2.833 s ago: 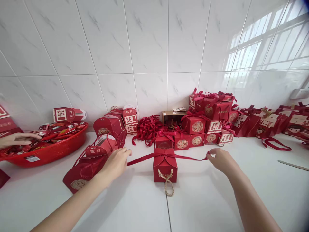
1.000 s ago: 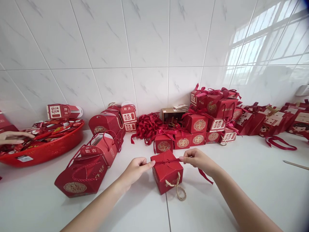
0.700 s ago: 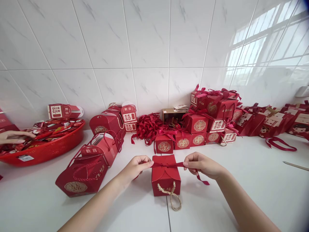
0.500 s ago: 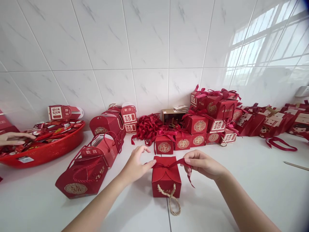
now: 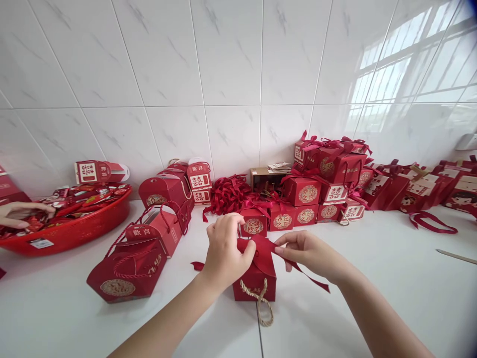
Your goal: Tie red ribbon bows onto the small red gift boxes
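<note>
A small red gift box with a twisted rope handle stands on the white counter in front of me. A red ribbon crosses its top. My left hand pinches a loop of that ribbon above the box's left side. My right hand holds the ribbon's other end just right of the box, and its tail trails onto the counter. A short ribbon end shows to the left, under my left wrist.
Larger red handled boxes lie at left. A red basin of packets sits far left, with another person's hand in it. Loose ribbons and stacked tied boxes line the tiled wall. A thin stick lies far right.
The ribbon was stretched wide across the box, then my hands drew in to the top. Now my left hand has risen over the box with a ribbon loop.
</note>
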The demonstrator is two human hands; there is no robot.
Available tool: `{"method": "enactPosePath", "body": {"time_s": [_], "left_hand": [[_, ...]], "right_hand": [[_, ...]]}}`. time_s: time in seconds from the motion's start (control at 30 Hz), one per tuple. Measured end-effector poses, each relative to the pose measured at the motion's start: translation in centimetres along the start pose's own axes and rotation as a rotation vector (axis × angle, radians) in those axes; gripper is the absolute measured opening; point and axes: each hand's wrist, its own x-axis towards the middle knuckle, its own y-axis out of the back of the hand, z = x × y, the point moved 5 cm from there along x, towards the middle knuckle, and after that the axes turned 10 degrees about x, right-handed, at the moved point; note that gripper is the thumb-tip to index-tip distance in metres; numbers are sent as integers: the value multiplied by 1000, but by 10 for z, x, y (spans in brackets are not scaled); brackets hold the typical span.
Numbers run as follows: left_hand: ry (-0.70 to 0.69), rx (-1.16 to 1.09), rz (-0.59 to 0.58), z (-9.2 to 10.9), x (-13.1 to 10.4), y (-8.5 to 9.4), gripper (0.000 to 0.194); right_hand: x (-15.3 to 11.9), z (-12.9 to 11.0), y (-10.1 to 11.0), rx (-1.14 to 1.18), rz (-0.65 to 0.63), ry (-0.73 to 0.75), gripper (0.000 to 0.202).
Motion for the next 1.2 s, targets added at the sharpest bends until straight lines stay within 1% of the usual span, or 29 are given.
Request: {"method": "enactPosePath", "body": {"time_s": [0.07, 0.13, 0.17, 0.23, 0.3, 0.33, 0.4, 0.47, 0.53, 0.57, 0.6, 0.63, 0.7, 0.73, 0.8, 0.9, 1.0, 1.1, 1.2], "left_hand": [[9, 14, 17, 0, -1, 1, 27], [23, 11, 11, 1, -3, 1, 27], [30, 3, 8, 2, -3, 2, 28], [45, -19, -3, 3, -3, 5, 29], [49, -76, -54, 1, -3, 9, 31], [48, -131, -105, -2, -2, 10, 33], [80, -279, -233, -12, -2, 10, 37], [188, -411, -357, -28, -4, 4, 34], [342, -492, -452, -46, -9, -7, 19], [411, -534, -507, -52, -13, -15, 16], [467, -580, -568, -57, -17, -22, 21], [509, -627, -631, -59, -22, -30, 27], [561, -715, -752, -60, -32, -41, 35], [574, -744, -799, -59, -35, -44, 38], [594, -777, -857, -58, -39, -43, 39], [611, -821, -859, -59, -35, -32, 35], [607, -913, -819, -51, -19, -13, 34], [587, -1014, -776, -32, 0, 2, 31], [572, -1080, -706, -14, 19, 8, 21]], "right_hand": [[3, 4, -4, -42, 41, -19, 36], [8, 3, -12, -36, 57, 45, 43], [12, 2, -16, -27, 51, 94, 43], [18, 0, -26, -2, 23, 173, 33], [23, 1, -32, 21, 20, 213, 25], [25, 2, -33, 16, 46, 232, 25], [26, 4, -32, -32, 138, 279, 25], [26, 6, -32, -67, 198, 313, 23], [26, 10, -34, -15, 169, 308, 24], [26, 12, -36, 38, 130, 299, 25], [26, 12, -38, 90, 93, 292, 26], [25, 13, -40, 123, 66, 290, 26], [24, 12, -43, 121, 60, 296, 24], [24, 12, -44, 98, 75, 295, 23], [24, 12, -46, 23, 139, 292, 21], [25, 12, -48, -97, 285, 299, 20], [27, 11, -51, -177, 391, 305, 17], [27, 8, -55, -219, 395, 324, 14], [23, 2, -59, -261, 320, 417, 15]]}}
